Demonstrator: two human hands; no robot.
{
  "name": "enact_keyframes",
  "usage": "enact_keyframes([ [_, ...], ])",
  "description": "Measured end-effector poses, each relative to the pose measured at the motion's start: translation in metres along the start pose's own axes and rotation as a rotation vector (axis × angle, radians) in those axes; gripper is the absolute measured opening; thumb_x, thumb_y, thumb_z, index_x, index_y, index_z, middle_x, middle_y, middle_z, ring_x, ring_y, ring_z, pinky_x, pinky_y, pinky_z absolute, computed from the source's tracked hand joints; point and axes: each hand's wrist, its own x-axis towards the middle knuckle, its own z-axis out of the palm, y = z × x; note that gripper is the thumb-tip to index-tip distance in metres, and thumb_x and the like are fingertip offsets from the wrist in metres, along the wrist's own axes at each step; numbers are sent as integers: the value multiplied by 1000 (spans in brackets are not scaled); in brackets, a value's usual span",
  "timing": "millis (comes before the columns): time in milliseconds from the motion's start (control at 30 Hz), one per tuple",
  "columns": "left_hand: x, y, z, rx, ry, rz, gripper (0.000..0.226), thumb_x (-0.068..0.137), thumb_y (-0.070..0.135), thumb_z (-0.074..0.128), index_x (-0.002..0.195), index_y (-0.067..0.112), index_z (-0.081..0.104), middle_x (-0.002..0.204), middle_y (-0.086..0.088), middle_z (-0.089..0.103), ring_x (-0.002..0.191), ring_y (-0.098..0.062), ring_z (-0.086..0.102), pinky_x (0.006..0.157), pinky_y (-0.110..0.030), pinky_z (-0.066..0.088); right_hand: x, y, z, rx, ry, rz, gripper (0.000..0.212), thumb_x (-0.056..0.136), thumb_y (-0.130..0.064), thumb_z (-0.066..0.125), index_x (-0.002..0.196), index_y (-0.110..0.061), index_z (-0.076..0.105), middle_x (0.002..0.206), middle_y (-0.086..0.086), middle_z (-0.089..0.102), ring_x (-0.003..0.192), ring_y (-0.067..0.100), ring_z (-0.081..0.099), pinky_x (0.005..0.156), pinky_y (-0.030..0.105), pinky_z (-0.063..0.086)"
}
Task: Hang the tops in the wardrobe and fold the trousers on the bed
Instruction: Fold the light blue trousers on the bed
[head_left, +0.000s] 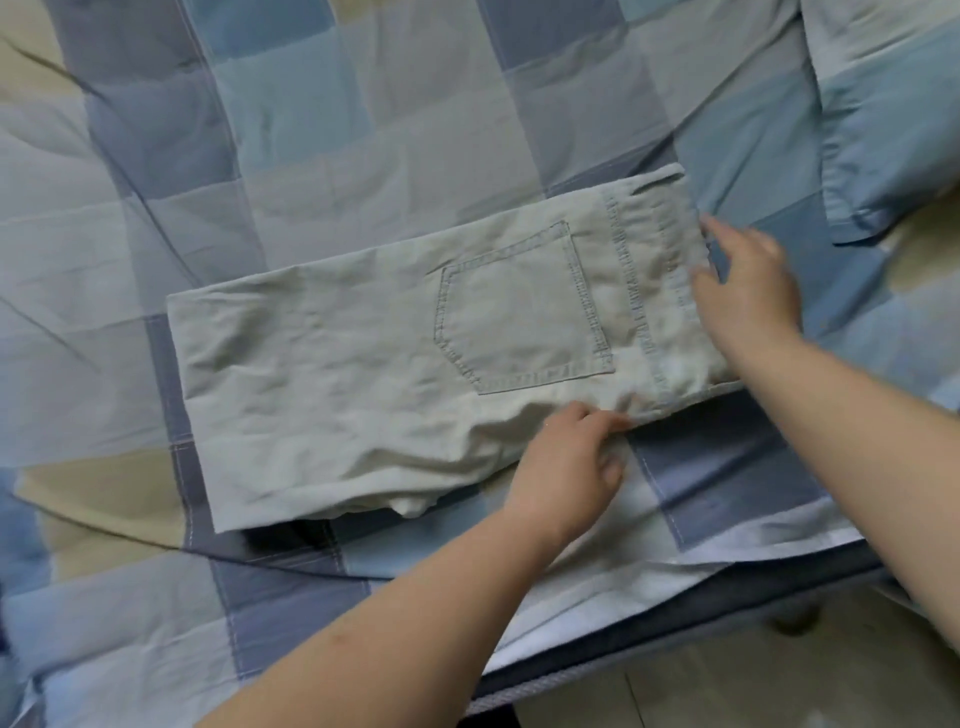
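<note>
Two hands on one pair of pale beige trousers (363, 374), folded into a long band on the bed's checked blue-grey quilt (322, 130), near its right edge. Back pocket (519, 306) faces up, waistband to the right. Our left hand (566, 462) rests on the near edge of the fabric, fingers loosely spread, thumb on the cloth; we cannot tell if it pinches a layer. Our right hand (748, 286) sits at the waistband end, fingers relaxed against it, not clearly closed round it. A pillow (883, 130) lies at far right. We judge the fold half done. To do it well: flatten the bunched near edge first, line up the layers, then bring the waistband across to the left end and press the crease.
</note>
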Motion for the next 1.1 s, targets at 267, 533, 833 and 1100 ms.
enact_keyframes([
  [267,-96,-102,-37,-460,484,-723,10,86,25,68,78,22,66,75,9,67,72,-9,60,63,-16,46,-140,-53,99,-117,-609,-590,28,89,-29,60,116,-23,64,114,1,61,110,21,55,90,33,43],
  [533,-103,-128,-51,-791,500,-874,17,89,24,66,97,10,70,93,-5,72,83,-16,64,71,-32,52,-189,-82,148,-178,-550,-608,25,80,-32,68,103,-22,67,103,4,59,99,27,55,80,37,40],
  [833,-148,-146,-42,-524,313,-698,14,85,23,70,75,15,66,68,10,63,57,5,52,55,-8,40,-207,-83,144,-148,-523,-576,9,85,-25,65,90,-17,65,91,3,60,92,25,56,79,34,38],
  [1100,-132,-151,-53,-980,439,-840,24,89,29,65,102,9,67,100,-5,71,92,-14,64,75,-29,50,-217,-88,150,-265,-563,-612,25,79,-31,71,99,-17,65,98,3,59,95,26,56,81,37,41],
])
